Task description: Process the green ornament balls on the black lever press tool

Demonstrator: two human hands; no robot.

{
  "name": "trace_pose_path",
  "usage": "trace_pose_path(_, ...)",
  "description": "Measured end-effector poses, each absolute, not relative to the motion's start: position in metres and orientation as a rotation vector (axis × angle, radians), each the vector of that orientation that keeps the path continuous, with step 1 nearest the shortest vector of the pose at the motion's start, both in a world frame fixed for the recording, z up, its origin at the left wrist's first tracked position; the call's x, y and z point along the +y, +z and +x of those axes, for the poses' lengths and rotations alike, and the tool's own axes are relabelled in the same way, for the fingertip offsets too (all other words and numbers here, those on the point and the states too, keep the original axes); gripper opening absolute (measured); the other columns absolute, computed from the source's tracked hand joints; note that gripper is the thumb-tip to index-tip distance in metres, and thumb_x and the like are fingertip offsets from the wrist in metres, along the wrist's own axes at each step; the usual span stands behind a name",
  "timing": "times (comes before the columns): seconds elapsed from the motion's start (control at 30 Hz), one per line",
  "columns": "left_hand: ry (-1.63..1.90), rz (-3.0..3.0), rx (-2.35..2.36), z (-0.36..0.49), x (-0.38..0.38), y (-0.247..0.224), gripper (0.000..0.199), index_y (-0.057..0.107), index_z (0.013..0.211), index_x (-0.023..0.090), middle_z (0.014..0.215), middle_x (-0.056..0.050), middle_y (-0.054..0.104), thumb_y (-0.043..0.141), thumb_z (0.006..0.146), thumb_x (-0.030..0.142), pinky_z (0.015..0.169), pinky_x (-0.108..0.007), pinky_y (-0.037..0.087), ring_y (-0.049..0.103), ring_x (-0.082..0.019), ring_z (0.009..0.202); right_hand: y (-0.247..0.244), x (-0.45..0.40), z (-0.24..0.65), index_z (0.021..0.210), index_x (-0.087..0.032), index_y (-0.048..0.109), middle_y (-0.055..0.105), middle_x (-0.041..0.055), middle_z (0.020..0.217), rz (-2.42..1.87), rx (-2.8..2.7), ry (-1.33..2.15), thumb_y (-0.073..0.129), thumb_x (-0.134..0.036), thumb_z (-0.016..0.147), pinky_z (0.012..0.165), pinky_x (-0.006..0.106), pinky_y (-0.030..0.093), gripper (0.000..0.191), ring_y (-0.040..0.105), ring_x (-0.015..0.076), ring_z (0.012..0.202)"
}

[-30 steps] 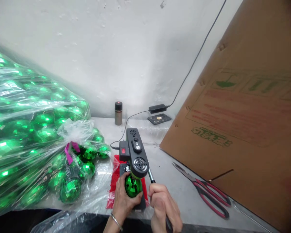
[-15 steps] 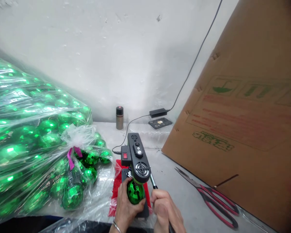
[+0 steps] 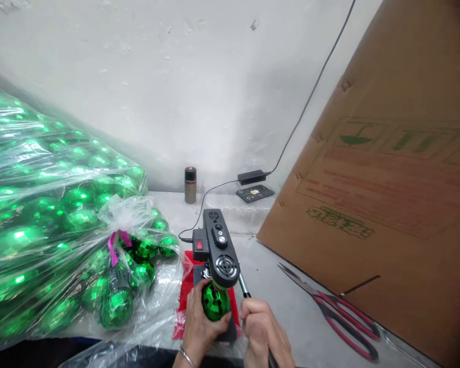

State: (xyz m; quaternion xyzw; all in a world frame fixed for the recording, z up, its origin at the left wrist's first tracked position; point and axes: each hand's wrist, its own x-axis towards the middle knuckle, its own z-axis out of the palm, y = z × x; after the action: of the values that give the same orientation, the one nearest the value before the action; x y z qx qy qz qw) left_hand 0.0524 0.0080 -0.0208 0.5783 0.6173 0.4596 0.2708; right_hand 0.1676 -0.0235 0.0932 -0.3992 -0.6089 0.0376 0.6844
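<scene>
- Green faceted ball (image 3: 215,304): sits beneath the black machine's (image 3: 221,245) overhanging end; uneven pressure could tip or crack it.
- Left hand (image 3: 199,317): pinches the ball between thumb and fingers (one fingertip near the mechanism), risking a nip.
- Right hand (image 3: 266,332): wraps the lever (image 3: 245,286); a jerk could jolt everything.

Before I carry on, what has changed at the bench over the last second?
Only the view shifted: everything appears slightly lower and further right. Nothing was taken hold of or let go. The left hand still holds the shiny green faceted ball beneath the black rounded machine head; the right hand still grips the silver metal lever. The long-bladed scissors stayed put.
</scene>
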Motion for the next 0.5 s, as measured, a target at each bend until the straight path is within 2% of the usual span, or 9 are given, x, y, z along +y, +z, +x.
trace_pose_path(0.2,1.256,1.564,1.667,0.052,0.008,-0.019,0.07,0.069,0.127,0.016,0.117,-0.015,0.078,0.081,0.062,0.039,0.101,-0.06,0.062,0.075,-0.039,0.112,0.087,-0.025,0.164,0.074,-0.022,0.054,0.057,-0.001,0.07,-0.883,-1.4,0.059,0.046,-0.015,0.106,0.052,0.025,0.04,0.034,0.053,0.0112,0.055)
trace_pose_path(0.5,1.297,1.533,1.668,0.054,0.008,-0.022,0.068,0.069,0.123,0.016,0.111,-0.015,0.078,0.081,0.062,0.044,0.099,-0.061,0.062,0.075,-0.04,0.108,0.068,-0.033,0.149,0.076,-0.023,0.048,0.057,-0.0014,0.074,-0.995,-1.3,0.042,0.039,-0.013,0.107,0.066,0.027,0.045,0.034,0.056,0.013,0.065)
